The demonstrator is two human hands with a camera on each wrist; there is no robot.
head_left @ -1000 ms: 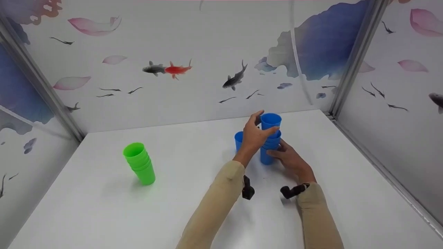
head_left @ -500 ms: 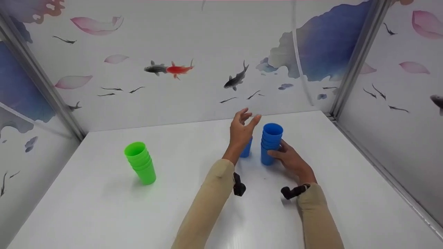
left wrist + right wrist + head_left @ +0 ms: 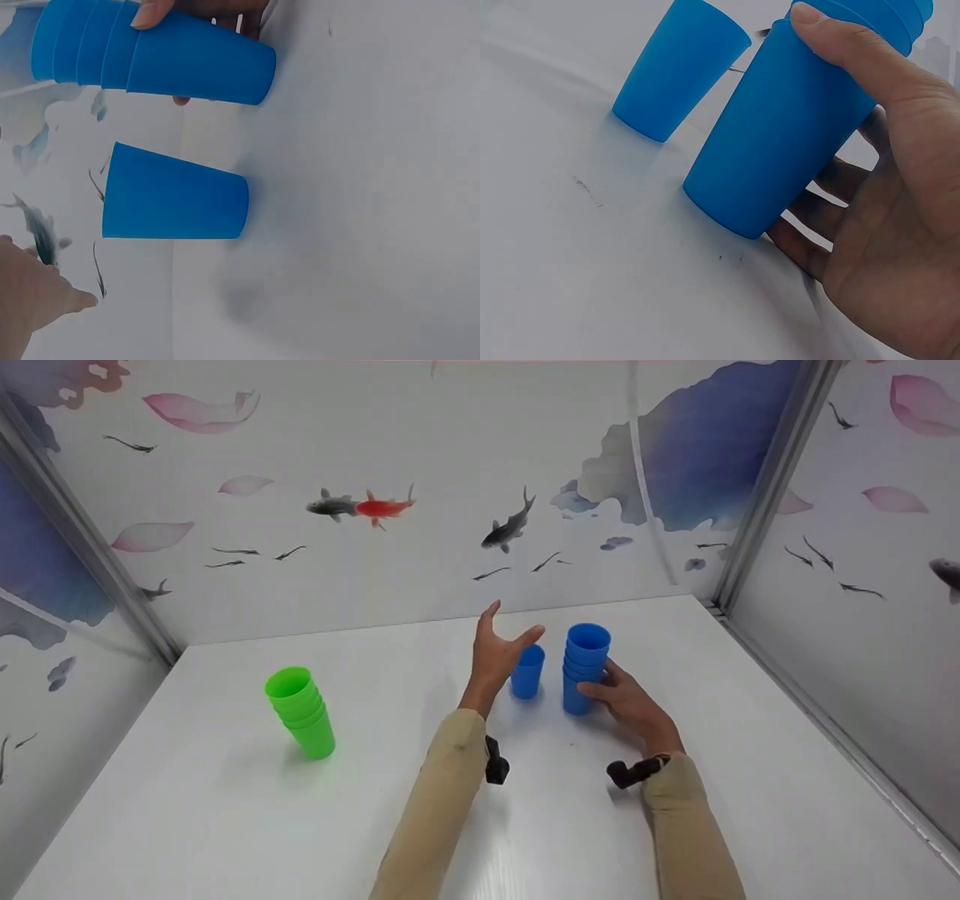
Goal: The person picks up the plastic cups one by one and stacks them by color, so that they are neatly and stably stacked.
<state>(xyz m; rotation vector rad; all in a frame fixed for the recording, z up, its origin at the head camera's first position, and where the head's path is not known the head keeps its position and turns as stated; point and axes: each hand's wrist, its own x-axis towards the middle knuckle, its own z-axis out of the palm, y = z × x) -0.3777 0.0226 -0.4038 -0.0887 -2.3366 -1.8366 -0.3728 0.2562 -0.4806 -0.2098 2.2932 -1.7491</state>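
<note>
A stack of several nested blue cups (image 3: 579,679) stands upright on the white table (image 3: 442,780). My right hand (image 3: 634,705) grips it from the right side, thumb in front and fingers curled behind, as the right wrist view shows. Just left of the stack stands a single blue cup (image 3: 528,673), also upright. Beside that cup my left hand (image 3: 495,656) is raised, thumb and fingers spread with nothing between them; its thumb overlaps the cup's rim in the head view. In the left wrist view the left hand (image 3: 37,292) appears apart from the single cup (image 3: 176,195).
Over on the left of the table stands a stack of several green cups (image 3: 301,712). A white wall (image 3: 420,577) painted with fish and petals runs along the table's back edge, and a second panel (image 3: 847,660) closes off the right side.
The left hand has let go of the top blue cup, which now sits lower in the stack, and has moved left past the single cup. The right hand has kept its hold.
</note>
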